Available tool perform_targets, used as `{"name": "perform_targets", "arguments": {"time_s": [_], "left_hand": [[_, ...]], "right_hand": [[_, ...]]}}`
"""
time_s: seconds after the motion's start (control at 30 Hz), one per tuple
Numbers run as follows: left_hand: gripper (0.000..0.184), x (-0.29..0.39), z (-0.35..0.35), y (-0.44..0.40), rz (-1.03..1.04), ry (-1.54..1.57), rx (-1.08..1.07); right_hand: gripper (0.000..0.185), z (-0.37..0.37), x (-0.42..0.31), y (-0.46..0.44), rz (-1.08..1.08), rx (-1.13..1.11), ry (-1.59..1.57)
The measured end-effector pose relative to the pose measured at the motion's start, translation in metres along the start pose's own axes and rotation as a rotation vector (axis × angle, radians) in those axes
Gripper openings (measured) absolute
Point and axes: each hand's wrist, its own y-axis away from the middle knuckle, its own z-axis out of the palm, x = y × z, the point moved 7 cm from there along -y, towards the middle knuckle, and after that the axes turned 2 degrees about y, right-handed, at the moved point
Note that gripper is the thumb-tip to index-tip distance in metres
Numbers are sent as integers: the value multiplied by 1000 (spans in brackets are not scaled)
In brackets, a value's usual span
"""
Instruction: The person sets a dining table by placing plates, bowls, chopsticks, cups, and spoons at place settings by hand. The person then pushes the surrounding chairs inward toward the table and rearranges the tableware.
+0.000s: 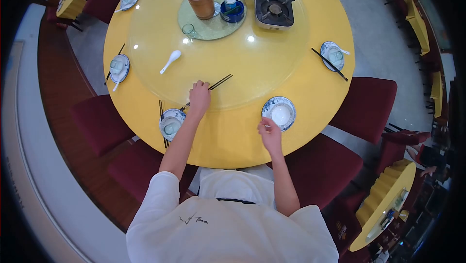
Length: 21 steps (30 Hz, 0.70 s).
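My left hand (199, 99) is closed around a pair of dark chopsticks (222, 81), held slantwise above the near edge of the glass turntable. Below it, beside my left forearm, a blue-and-white plate (180, 113) carries a bowl and a glass (170, 128), with another pair of chopsticks (161, 110) at its left. My right hand (270, 135) is at the near left rim of a patterned plate (290, 103), its fingers bent together. Whether they pinch the rim I cannot tell. A white bowl (280, 115) sits on that plate.
On the glass turntable (150, 34) lie a white spoon (171, 62), a brown wooden bucket (200, 3), a glass (188, 30), a blue ashtray (232, 14) and a gas stove (274, 13). More place settings ring the yellow table (233, 141). Dark red chairs (365, 107) surround it.
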Motion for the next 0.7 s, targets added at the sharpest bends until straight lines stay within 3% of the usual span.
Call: {"name": "perform_targets", "arguments": {"time_s": [0.17,0.3,0.4,0.6,0.7], "left_hand": [[12,4,12,-8,0,49,-130],[14,13,30,0,49,182,-146],[17,26,37,7,101,249,-156],[19,42,42,18,124,334,-178],[21,57,31,24,79,504,-209]], "right_hand": [[35,43,8,28,29,-150,26],[37,77,34,33,266,-251,-176],[40,105,49,21,177,-266,25],[45,155,44,4,313,-377,-74],[43,158,35,5,394,-373,-300]]}}
